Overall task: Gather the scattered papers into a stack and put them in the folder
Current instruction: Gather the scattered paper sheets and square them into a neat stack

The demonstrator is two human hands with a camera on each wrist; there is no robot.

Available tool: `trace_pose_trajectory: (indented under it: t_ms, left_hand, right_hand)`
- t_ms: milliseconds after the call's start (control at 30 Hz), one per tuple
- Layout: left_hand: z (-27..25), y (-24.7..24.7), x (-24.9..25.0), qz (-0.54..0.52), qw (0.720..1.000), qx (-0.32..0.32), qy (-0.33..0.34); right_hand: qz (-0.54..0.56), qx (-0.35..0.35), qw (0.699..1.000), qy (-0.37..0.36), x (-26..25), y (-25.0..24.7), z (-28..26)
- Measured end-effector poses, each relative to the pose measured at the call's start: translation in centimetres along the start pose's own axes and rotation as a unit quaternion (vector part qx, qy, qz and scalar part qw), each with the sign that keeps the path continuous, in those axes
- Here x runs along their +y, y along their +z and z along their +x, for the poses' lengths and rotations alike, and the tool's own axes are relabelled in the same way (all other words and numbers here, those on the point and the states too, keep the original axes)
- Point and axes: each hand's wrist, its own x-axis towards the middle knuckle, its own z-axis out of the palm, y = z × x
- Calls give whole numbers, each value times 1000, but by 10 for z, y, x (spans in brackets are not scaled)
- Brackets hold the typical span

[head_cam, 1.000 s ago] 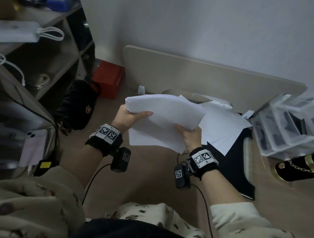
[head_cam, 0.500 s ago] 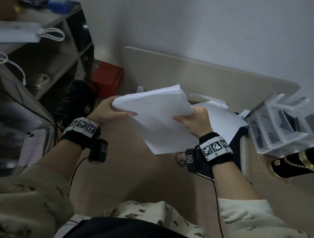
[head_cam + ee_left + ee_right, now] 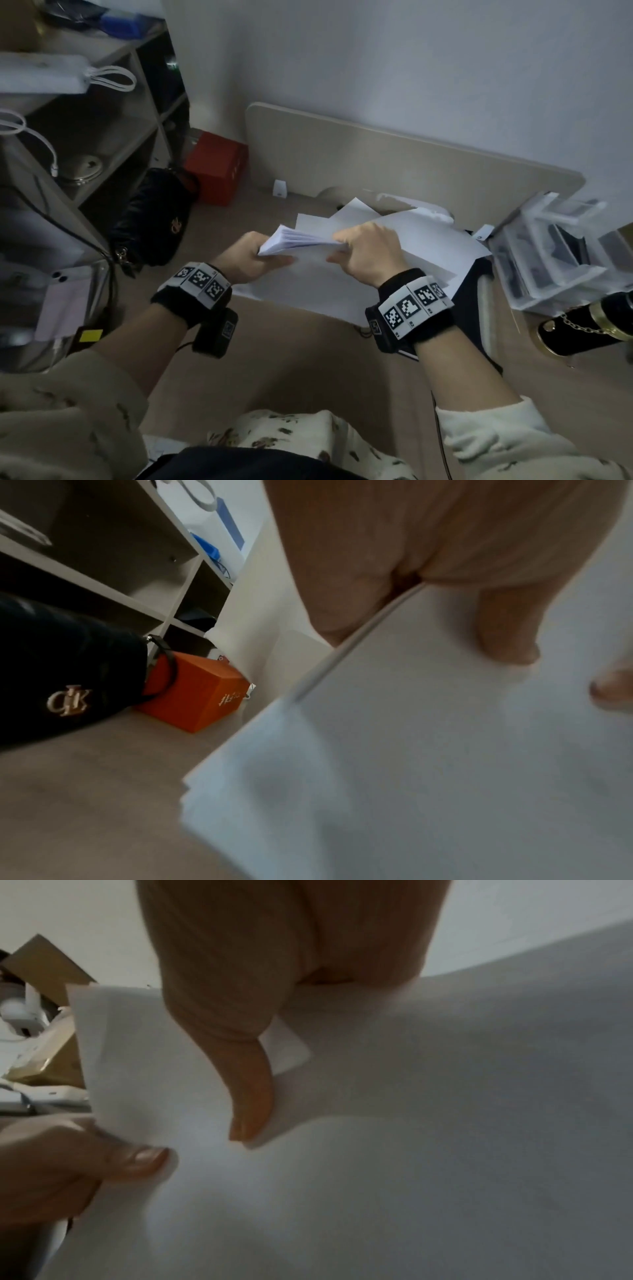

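1. The left hand [image 3: 251,257] is clamping the left end of the paper stack [image 3: 301,240], thumb lying on the near face and fingers curling round the far side; in the left wrist view the thumb [image 3: 507,631] is pressing flat on the white sheet.
2. The right hand [image 3: 370,255] is gripping the stack's right part from above, fingers folding over its top edge; in the right wrist view its thumb [image 3: 246,1085] is bearing down on the paper.
3. The stack is being held between both hands above the counter [image 3: 308,359], its edge showing fanned layers towards the left hand.
4. More loose sheets [image 3: 428,246] are lying behind and under the right hand, overlapping at different angles and partly covering a dark flat folder [image 3: 472,301] on the counter's right side.
5. A clear plastic organiser [image 3: 555,250] is standing just right of the loose sheets, with a black and gold bag [image 3: 582,325] near it.
6. To the left, a black handbag [image 3: 154,219] and a red box [image 3: 215,168] are sitting by the shelf unit [image 3: 102,137], well apart from the stack.
7. Bare counter is showing in front of the hands, towards the person.
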Motion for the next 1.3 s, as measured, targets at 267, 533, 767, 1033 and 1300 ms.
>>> trace_pose_trajectory:
  t_ms: [267, 533, 767, 1033, 1300]
  left_hand:
    - [-10, -14, -17, -108, 991, -16, -83]
    - [-9, -39, -37, -216, 972, 7, -88]
    - [-8, -53, -58, -233, 966, 40, -102]
    - [-2, -38, -76, -157, 973, 149, -85]
    - [-14, -32, -106, -173, 963, 164, -126]
  right_hand:
    - [161, -67, 963, 205, 53, 36, -20]
    - [569, 90, 758, 304, 77, 79, -34]
    - [532, 109, 769, 338, 52, 101, -26]
    - [435, 234, 791, 359, 1, 117, -15]
    - [523, 169, 754, 360, -18, 132, -20]
